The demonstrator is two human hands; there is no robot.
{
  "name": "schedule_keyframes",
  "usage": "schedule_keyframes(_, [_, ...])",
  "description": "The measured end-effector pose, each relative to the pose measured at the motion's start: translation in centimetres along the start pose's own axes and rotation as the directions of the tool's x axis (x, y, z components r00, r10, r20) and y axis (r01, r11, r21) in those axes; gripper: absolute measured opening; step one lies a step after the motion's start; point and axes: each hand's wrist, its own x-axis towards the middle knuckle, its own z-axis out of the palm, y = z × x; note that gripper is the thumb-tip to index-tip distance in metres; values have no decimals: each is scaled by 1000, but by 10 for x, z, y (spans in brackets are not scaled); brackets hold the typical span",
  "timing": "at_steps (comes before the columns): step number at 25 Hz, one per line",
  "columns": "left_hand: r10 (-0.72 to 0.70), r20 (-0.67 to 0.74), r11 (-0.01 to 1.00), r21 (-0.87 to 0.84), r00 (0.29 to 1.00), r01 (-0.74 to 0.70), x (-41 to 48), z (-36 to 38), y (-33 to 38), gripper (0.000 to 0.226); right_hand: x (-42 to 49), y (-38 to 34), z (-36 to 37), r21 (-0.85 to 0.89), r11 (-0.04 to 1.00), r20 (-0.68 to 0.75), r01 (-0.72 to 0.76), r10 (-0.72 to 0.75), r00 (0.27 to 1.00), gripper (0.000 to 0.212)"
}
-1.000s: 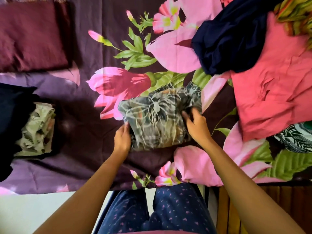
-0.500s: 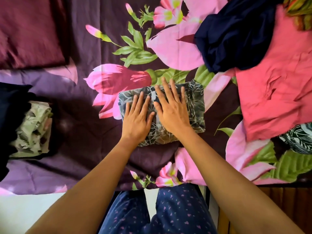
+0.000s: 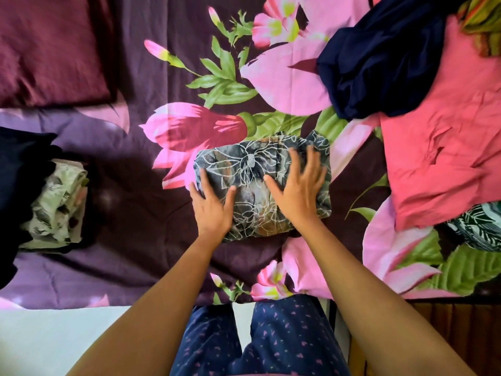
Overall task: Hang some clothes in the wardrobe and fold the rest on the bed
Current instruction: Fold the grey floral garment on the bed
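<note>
A folded grey garment with a white flower-outline print (image 3: 254, 164) lies in the middle of the bed, on the purple floral bedsheet (image 3: 130, 213). My left hand (image 3: 212, 208) lies flat on its near left corner, fingers straight. My right hand (image 3: 296, 191) presses flat on its right half, fingers spread and slightly blurred. At the right lie loose clothes: a navy garment (image 3: 385, 63) on top of a coral-pink one (image 3: 444, 158).
A folded pale green floral garment (image 3: 57, 204) sits at the left beside a dark garment (image 3: 19, 185). A maroon pillow (image 3: 51, 47) is at the far left. A black-and-white leaf-print cloth (image 3: 477, 226) and a striped green-orange cloth (image 3: 485, 25) lie at the right. The bed's near edge is by my legs.
One second ago both hands gripped the garment's near edge; then they lay flat side by side on top. Now they have slid apart, left toward the near left corner, right toward the right.
</note>
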Motion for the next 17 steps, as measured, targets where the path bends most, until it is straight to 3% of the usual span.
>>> schedule_keyframes(1, [-63,-29,991,-117,998,59,-2,-2,0,82,-3,1,-3,59,981,39,-183,180,983,97])
schedule_keyframes(3, [-202,-45,951,-249,978,185,-4,-4,0,85,0,2,-11,170,839,219,-516,479,850,129])
schedule_keyframes(5, [-337,-11,903,-285,941,320,-2,-5,0,83,5,3,-19,197,746,316,-636,565,762,143])
schedule_keyframes(8, [-464,44,835,-313,885,453,9,-10,-2,65,9,6,-21,296,704,331,-646,559,761,138])
schedule_keyframes(10, [-449,66,830,-338,891,444,13,-13,-2,59,8,6,-22,368,657,361,-658,551,752,112])
schedule_keyframes(13, [-356,38,882,-316,934,349,6,-22,4,48,4,-7,-35,366,729,332,-578,478,813,63])
schedule_keyframes(17, [-274,-71,923,-301,959,241,-13,-49,10,41,-4,-38,-53,376,845,270,-380,293,917,53])
